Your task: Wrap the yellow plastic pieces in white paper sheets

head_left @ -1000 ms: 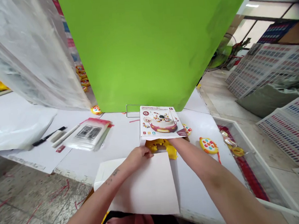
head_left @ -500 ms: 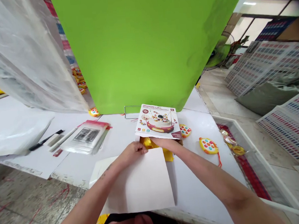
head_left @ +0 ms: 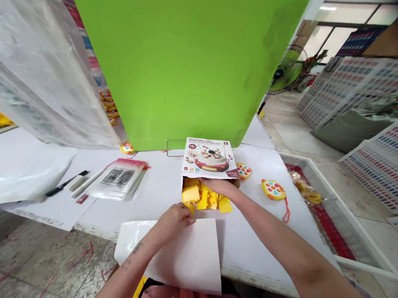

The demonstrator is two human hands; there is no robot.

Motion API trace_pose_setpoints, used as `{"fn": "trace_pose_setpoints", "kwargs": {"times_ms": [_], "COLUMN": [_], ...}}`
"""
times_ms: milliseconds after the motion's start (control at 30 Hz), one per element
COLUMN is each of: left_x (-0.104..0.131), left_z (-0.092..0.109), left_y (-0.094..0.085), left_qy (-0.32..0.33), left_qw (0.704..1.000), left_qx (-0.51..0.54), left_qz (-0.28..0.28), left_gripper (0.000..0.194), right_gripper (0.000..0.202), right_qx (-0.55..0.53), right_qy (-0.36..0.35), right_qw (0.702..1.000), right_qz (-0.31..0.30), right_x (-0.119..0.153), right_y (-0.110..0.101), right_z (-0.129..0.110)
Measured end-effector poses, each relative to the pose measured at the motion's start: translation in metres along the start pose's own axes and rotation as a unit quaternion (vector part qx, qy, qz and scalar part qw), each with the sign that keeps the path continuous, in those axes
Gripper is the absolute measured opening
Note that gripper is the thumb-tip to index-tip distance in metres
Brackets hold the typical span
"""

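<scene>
My left hand (head_left: pixel 175 219) is closed in a pinch at the far edge of a white sheet (head_left: pixel 193 255) that hangs over the table's front edge. A yellow piece lies right by its fingertips. Just beyond is an open-ended printed toy box (head_left: pixel 209 157), its mouth facing me. Flat yellow pieces (head_left: pixel 190 193) fill that mouth, some spilling onto the table. My right hand (head_left: pixel 219 187) reaches into the box opening among them, and its fingertips are hidden under the box's top.
Dotted yellow toys (head_left: pixel 274 189) lie right of the box. Clear plastic bags (head_left: pixel 117 178), a white stick (head_left: pixel 88 182) and a black pen (head_left: pixel 66 183) lie to the left. A green panel (head_left: pixel 185 67) rises behind; a white-framed tray (head_left: pixel 341 211) is at right.
My left hand has drawn back toward me with the sheet. More yellow pieces now show at the box mouth, while my right hand stays at the opening.
</scene>
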State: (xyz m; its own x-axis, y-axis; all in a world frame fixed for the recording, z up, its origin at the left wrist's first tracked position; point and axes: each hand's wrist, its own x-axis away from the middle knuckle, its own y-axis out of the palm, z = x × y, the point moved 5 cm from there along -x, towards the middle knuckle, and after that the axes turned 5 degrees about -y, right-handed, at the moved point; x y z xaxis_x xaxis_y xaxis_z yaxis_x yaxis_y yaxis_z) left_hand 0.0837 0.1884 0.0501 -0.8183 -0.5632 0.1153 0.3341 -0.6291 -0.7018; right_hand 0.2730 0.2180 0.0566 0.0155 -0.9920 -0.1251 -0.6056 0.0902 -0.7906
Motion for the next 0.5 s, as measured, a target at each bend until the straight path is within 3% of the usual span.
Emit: {"fn": "trace_pose_setpoints", "kwargs": {"times_ms": [267,400,500], "left_x": [0.022,0.035,0.045], "left_z": [0.005,0.027,0.043], "left_y": [0.014,0.014,0.013], "left_qy": [0.031,0.038,0.034], "left_qw": [0.995,0.992,0.990], "left_qx": [-0.078,-0.108,-0.122], "left_qz": [0.057,0.059,0.068], "left_gripper": [0.017,0.017,0.019], "right_gripper": [0.052,0.058,0.062], "right_qx": [-0.021,-0.130,-0.189], "right_qy": [-0.060,-0.091,-0.031], "right_qw": [0.998,0.987,0.981], "right_qz": [-0.007,0.006,0.022], "right_x": [0.034,0.029,0.016], "right_y": [-0.011,-0.025,-0.031], "right_z": [-0.027,-0.043,-0.038]}}
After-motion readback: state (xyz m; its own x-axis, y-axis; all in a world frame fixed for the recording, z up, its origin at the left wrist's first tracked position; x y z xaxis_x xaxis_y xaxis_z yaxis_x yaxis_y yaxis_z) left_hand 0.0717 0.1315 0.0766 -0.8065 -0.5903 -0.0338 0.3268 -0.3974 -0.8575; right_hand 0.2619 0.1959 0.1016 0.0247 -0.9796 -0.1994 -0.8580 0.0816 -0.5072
